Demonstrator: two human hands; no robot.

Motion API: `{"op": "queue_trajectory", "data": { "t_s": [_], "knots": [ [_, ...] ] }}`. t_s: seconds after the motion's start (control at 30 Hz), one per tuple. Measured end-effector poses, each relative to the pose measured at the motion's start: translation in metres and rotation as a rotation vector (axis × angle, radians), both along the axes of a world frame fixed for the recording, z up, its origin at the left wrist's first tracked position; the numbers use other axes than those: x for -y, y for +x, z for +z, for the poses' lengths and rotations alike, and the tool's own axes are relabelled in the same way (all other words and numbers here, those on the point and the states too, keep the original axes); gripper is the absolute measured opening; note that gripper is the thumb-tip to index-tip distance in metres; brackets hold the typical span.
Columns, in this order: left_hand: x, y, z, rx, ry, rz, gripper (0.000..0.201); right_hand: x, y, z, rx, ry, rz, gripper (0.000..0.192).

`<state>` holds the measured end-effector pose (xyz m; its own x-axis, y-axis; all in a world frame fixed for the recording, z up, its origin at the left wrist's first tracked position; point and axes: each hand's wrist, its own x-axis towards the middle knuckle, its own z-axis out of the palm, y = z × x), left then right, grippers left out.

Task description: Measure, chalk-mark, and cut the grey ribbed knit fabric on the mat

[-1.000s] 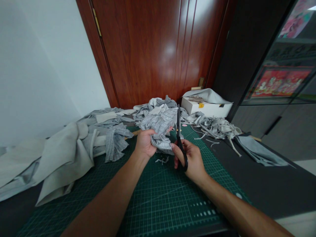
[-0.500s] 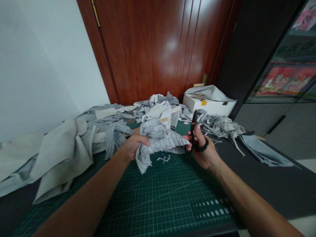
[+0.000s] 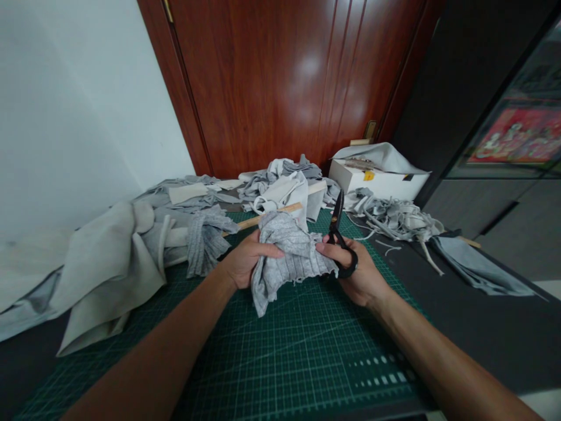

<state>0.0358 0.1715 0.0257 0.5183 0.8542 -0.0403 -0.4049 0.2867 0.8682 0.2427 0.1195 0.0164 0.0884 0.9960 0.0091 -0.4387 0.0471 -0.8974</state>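
Note:
My left hand (image 3: 245,260) grips a crumpled piece of grey patterned fabric (image 3: 287,257) above the green cutting mat (image 3: 284,351). Part of the cloth hangs down toward the mat. My right hand (image 3: 357,269) holds black scissors (image 3: 338,231) by the handles, blades closed and pointing up and away, and its fingertips touch the fabric's right edge. The two hands sit close together on either side of the cloth.
Piles of grey and beige fabric (image 3: 109,263) lie left of the mat. Grey strips (image 3: 394,219) and a white box (image 3: 379,178) sit at the back right, before a wooden door (image 3: 284,82). A wooden ruler (image 3: 267,215) lies behind the cloth.
The fabric was turned and bunched between my hands. The scissors swung from upright at the cloth's edge out to the right, then came back against the fabric. The view shifted slightly.

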Motion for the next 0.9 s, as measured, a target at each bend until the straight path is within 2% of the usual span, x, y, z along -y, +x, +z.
{"op": "queue_trajectory", "data": {
  "t_s": [0.2,0.37,0.5,0.63,0.73,0.9],
  "knots": [
    [-0.01,0.008,0.005,0.095,-0.168,0.238,0.036,-0.003,0.003,-0.008,0.027,0.01,-0.119,0.048],
    [-0.017,0.011,0.0,0.141,-0.247,0.437,0.038,-0.004,0.002,-0.013,0.095,0.054,-0.174,0.047],
    [-0.012,0.021,-0.005,0.094,-0.329,0.39,0.033,-0.002,0.0,-0.017,0.198,0.052,-0.17,0.044],
    [0.001,0.029,-0.004,0.026,-0.36,0.224,0.027,0.0,0.0,-0.019,0.266,0.053,-0.142,0.042],
    [0.007,0.031,-0.004,-0.043,-0.391,0.143,0.031,0.001,0.001,-0.018,0.295,0.067,-0.125,0.042],
    [0.003,0.03,-0.013,-0.027,-0.364,0.156,0.042,0.003,0.0,-0.017,0.365,0.083,-0.095,0.04]
  ]
}}
